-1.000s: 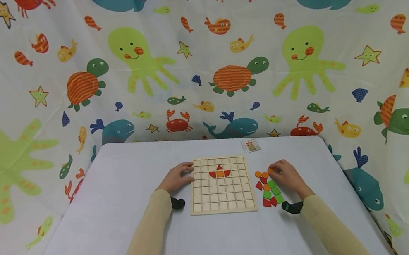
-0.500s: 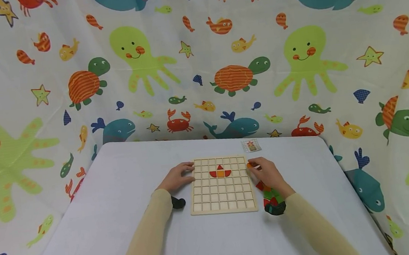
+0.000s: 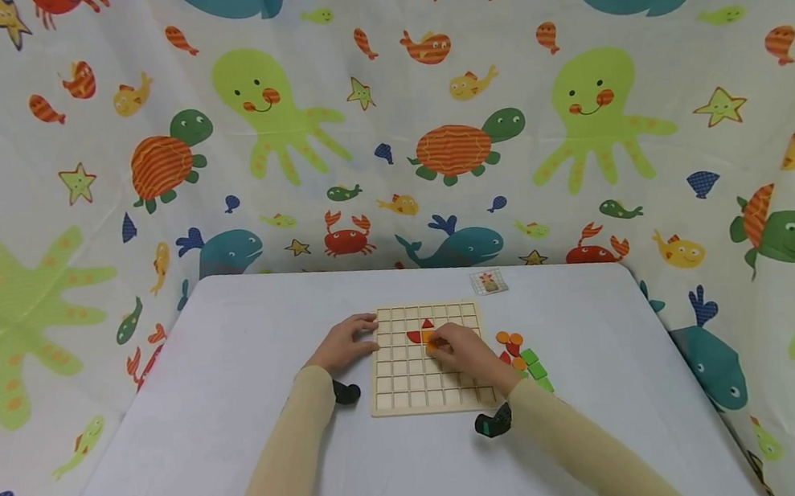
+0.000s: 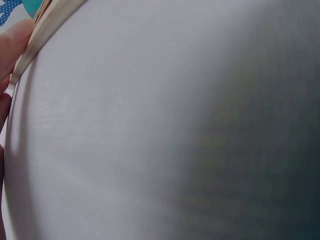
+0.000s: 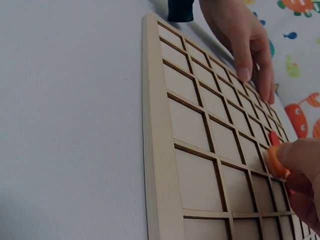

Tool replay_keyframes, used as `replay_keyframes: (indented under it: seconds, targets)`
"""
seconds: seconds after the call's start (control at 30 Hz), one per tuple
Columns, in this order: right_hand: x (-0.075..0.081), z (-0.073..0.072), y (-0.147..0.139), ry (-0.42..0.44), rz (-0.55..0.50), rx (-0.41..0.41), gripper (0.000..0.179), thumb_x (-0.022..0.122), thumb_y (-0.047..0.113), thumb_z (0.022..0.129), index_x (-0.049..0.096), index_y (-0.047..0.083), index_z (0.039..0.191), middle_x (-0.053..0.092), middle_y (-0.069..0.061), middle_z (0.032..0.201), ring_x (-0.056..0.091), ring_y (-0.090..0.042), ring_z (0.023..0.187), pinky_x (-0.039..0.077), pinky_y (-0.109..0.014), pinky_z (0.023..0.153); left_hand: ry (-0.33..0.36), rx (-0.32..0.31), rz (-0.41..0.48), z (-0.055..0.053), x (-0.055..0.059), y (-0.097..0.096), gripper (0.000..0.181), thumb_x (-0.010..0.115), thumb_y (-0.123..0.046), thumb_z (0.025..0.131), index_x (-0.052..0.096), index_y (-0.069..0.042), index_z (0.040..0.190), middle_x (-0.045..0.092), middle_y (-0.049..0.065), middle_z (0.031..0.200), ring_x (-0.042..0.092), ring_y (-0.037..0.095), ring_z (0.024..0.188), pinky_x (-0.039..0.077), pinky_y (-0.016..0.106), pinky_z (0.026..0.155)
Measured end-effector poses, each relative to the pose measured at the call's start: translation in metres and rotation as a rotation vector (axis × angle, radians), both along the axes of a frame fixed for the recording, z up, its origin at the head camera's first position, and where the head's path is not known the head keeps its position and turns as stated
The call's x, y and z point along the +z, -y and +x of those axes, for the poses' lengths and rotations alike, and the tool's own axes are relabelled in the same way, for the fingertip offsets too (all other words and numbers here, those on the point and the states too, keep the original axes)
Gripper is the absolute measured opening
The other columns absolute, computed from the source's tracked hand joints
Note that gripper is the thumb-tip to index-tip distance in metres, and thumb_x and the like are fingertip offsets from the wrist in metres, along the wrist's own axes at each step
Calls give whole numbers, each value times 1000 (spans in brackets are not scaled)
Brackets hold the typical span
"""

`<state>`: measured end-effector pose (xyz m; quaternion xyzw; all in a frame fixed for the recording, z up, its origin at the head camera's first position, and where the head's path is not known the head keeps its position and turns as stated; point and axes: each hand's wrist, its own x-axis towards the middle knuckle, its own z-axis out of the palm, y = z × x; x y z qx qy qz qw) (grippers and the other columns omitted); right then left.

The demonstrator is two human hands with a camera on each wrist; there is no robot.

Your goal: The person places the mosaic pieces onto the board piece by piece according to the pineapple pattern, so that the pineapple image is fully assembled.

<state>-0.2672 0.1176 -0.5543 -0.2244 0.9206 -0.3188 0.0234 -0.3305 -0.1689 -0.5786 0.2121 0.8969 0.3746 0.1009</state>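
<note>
A wooden grid board (image 3: pixel 397 385) lies on the white table. Over its middle, my right hand (image 3: pixel 468 351) pinches an orange disc (image 5: pixel 276 162) between thumb and fingers, just below an orange square (image 3: pixel 428 336) set in the grid. A red triangle (image 3: pixel 427 322) sits above that square, and a red quarter-round piece (image 3: pixel 414 337) to its left; the hand hides the cells to the right. My left hand (image 3: pixel 341 345) rests against the board's left edge, its fingers relaxed and the thumb (image 4: pixel 15 42) touching the rim.
Right of the board lie loose orange discs (image 3: pixel 502 337), green squares (image 3: pixel 529 356) and red pieces (image 3: pixel 513 350), some hidden by the right forearm. A small picture card (image 3: pixel 489 281) lies behind the board. A sea-animal curtain (image 3: pixel 365 81) hangs behind the table (image 3: pixel 266 310).
My right hand has taken an orange disc from the loose pieces and carried it left, over the board's edge to the middle. My left hand has stayed at the board's left edge.
</note>
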Motion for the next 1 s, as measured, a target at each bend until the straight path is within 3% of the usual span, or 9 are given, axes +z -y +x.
replay_keyframes:
  seconds: [0.43, 0.63, 1.0]
  targets:
    - [-9, 0, 12, -34, 4, -46, 22, 72, 14, 90, 67, 5, 109, 64, -4, 103, 56, -15, 89, 54, -32, 82, -1, 8, -4, 4, 7, -2, 48, 76, -26, 87, 63, -6, 129, 48, 3, 147, 37, 26, 140, 30, 44, 116]
    - [-5, 1, 17, -28, 31, -68, 19, 72, 13, 90, 68, 6, 107, 64, -3, 101, 55, -15, 87, 53, -33, 82, 1, 6, -3, 4, 6, -2, 50, 76, -27, 87, 63, -6, 130, 48, 3, 147, 37, 25, 140, 30, 44, 116]
    - [-9, 0, 16, -29, -23, -73, 14, 70, 12, 91, 68, 6, 103, 63, -3, 98, 55, -15, 85, 53, -32, 79, 9, 11, -17, 2, 3, -1, 50, 76, -29, 87, 63, -8, 130, 47, 1, 147, 36, 24, 141, 29, 43, 116]
